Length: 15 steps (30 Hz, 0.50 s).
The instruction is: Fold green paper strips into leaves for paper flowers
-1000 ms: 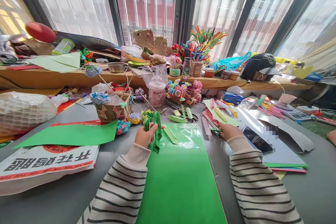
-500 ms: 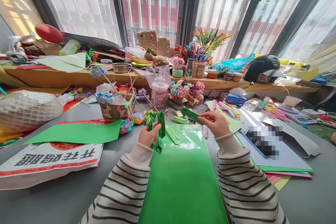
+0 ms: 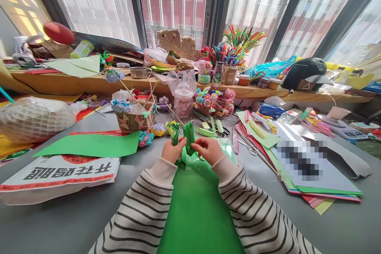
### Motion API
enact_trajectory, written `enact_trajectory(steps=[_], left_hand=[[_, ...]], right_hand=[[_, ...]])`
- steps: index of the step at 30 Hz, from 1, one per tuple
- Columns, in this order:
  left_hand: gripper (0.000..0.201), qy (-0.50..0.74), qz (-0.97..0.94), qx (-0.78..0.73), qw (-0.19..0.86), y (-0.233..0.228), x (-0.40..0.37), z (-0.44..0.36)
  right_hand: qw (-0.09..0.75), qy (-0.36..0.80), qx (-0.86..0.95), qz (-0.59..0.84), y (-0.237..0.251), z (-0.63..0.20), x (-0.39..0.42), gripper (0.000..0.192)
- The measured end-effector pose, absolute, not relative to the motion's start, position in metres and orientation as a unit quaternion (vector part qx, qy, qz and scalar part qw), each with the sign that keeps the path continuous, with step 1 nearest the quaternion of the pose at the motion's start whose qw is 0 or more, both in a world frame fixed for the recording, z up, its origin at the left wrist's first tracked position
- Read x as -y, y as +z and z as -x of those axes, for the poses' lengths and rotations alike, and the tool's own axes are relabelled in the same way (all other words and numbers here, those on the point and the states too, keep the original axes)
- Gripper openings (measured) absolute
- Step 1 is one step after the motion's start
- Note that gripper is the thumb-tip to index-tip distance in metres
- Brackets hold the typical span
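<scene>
Right hand [image 3: 210, 149], which half a second ago held a green strip out to your right, now pinches the upright folded green paper piece [image 3: 188, 138] alongside your gripping left hand [image 3: 172, 151], above the green sheet [image 3: 198, 210].

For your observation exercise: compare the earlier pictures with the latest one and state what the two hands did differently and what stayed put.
The right hand left the paper pile on the right, picked up a green strip, and came across to meet the left hand at the folded green paper piece, which both now grip. The left hand kept its hold throughout. The green sheet, basket and scissors stayed in place.
</scene>
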<state>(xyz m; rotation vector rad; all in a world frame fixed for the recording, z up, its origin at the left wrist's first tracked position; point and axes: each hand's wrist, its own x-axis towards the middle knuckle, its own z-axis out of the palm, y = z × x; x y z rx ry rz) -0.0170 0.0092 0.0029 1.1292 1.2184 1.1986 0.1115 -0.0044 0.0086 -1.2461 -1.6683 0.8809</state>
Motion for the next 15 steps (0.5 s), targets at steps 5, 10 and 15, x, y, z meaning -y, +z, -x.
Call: enact_trajectory(steps=[5,10,15], left_hand=[[0.028,0.495,-0.467,-0.515,0.522,0.007,-0.007,0.017],[0.034,0.486,-0.487,-0.499,0.527,0.013,-0.003,0.016],[0.041,0.487,-0.486,-0.501,0.525,0.012,-0.003,0.016]], right_hand=[[0.391,0.303,0.698,0.517,0.01,-0.115,0.004,0.017],[0.384,0.298,0.7,0.524,0.01,-0.116,0.004,0.016],[0.388,0.333,0.684,0.52,0.009,-0.118,0.003,0.017]])
